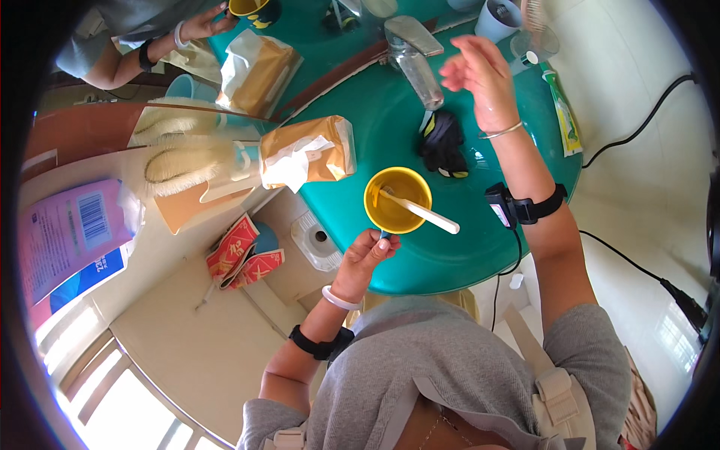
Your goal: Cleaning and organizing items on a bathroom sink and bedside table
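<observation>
My left hand (pixel 368 253) grips the handle of a yellow mug (pixel 371 209), held over the green washbasin (pixel 349 242). In the mug leans a white-handled toothbrush (pixel 430 216), its handle sticking out over the rim to the right. Raised beside the tap (pixel 419 76), my right hand (pixel 481 84) is empty, with its fingers bent and apart. Below the tap a crumpled black cloth item (pixel 444 143) with yellow-green trim lies in the basin. Whether water runs from the tap, I cannot tell.
A tissue pack (pixel 332 146) stands at the basin's left edge, near a bristle brush (pixel 188 166). A toothpaste tube (pixel 562 112) lies along the right rim. Behind my right hand are a light-blue cup (pixel 495 22) and a clear cup (pixel 543 48). The mirror (pixel 337 56) borders the basin's back; a cable (pixel 641 126) hangs at right.
</observation>
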Demonstrator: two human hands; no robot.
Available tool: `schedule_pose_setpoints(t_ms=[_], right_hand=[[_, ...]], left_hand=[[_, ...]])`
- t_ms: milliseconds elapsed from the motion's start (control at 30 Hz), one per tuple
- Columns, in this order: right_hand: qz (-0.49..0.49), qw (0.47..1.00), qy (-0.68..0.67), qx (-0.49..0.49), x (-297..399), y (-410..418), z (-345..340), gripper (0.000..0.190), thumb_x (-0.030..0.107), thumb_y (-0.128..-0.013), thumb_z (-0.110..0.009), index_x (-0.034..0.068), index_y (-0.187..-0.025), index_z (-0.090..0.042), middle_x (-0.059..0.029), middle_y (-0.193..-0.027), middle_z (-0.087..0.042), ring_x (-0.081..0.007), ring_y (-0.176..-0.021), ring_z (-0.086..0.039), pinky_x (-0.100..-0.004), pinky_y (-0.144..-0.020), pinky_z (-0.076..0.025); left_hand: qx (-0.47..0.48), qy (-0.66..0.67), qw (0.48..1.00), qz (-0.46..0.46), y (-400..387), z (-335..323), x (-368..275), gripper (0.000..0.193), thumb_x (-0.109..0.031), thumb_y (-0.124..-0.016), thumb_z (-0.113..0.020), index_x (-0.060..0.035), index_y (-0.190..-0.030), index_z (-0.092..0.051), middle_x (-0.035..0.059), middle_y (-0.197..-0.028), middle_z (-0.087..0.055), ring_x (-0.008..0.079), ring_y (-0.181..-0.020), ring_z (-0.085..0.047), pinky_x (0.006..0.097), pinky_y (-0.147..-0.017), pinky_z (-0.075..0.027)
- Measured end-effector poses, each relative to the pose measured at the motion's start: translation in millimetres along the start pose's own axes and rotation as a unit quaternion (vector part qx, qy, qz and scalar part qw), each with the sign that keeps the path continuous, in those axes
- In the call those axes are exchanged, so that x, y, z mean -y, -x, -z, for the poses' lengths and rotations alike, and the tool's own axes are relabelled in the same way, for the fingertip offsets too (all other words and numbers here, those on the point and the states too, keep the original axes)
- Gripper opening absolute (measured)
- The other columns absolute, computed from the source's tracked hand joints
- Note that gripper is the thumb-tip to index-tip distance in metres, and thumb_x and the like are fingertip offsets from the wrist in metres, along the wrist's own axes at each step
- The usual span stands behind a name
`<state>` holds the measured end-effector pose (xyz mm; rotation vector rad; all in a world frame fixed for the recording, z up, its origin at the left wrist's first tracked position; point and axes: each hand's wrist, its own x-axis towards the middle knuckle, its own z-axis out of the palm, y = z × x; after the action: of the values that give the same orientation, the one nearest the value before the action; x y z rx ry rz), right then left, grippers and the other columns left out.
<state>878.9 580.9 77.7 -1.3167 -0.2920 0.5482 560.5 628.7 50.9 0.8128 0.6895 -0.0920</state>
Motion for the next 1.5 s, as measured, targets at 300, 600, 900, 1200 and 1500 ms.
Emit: schedule_pose_setpoints(t_ms=[300, 600, 900, 1200, 1500], right_hand=[[-0.095, 0.881, 0.46, 0.053, -194, 45, 59, 0.036, 0.034, -0.07, -0.065, -0.001, -0.08, -0.058, -0.0176, -0.079, -0.063, -0.0291, -0.075, -0.062, -0.0377, -0.067, -0.048], [-0.04, 0.929, 0.358, 0.079, -127, 30, -12, 0.024, 0.023, -0.069, -0.06, 0.0, -0.074, -0.056, -0.0189, -0.069, -0.058, -0.0361, -0.069, -0.058, -0.0401, -0.063, -0.047], [0.341, 0.754, 0.553, -0.096, -122, -36, 28, 0.038, 0.016, -0.075, -0.064, 0.003, -0.109, -0.053, -0.017, -0.109, -0.054, -0.0328, -0.105, -0.049, -0.0402, -0.092, -0.039], [0.328, 0.634, 0.699, -0.031, -103, -20, 104, 0.045, 0.022, -0.08, -0.059, 0.008, -0.121, -0.049, -0.0106, -0.117, -0.051, -0.0287, -0.111, -0.046, -0.0388, -0.099, -0.035], [0.246, 0.603, 0.757, -0.05, -92, 32, 166, 0.049, 0.014, -0.076, -0.059, 0.003, -0.122, -0.046, -0.0148, -0.12, -0.048, -0.032, -0.117, -0.042, -0.0397, -0.103, -0.03]], left_hand=[[-0.01, -0.019, 1.0, 0.01, 5, 6, 5, 0.019, -0.024, -0.092, -0.053, -0.0068, -0.101, -0.052, 0.0064, -0.104, -0.058, 0.019, -0.104, -0.055, 0.0343, -0.091, -0.043], [-0.018, -0.008, 1.0, 0.007, 3, 8, 6, 0.022, -0.025, -0.091, -0.053, -0.0049, -0.101, -0.051, 0.0068, -0.104, -0.058, 0.017, -0.099, -0.055, 0.0321, -0.088, -0.044], [-0.002, -0.025, 1.0, 0.004, -3, 11, 9, 0.023, -0.025, -0.093, -0.05, -0.0053, -0.105, -0.05, 0.0087, -0.108, -0.057, 0.0202, -0.103, -0.055, 0.0359, -0.091, -0.044], [0.035, -0.022, 0.999, 0.007, -38, -30, -5, 0.015, -0.019, -0.091, -0.055, -0.0053, -0.097, -0.051, 0.0044, -0.1, -0.059, 0.0135, -0.094, -0.055, 0.0282, -0.086, -0.043], [0.118, -0.11, 0.981, -0.108, -118, -93, 4, 0.018, -0.023, -0.093, -0.05, -0.0051, -0.096, -0.05, 0.0036, -0.1, -0.057, 0.0121, -0.093, -0.053, 0.0271, -0.084, -0.043]])
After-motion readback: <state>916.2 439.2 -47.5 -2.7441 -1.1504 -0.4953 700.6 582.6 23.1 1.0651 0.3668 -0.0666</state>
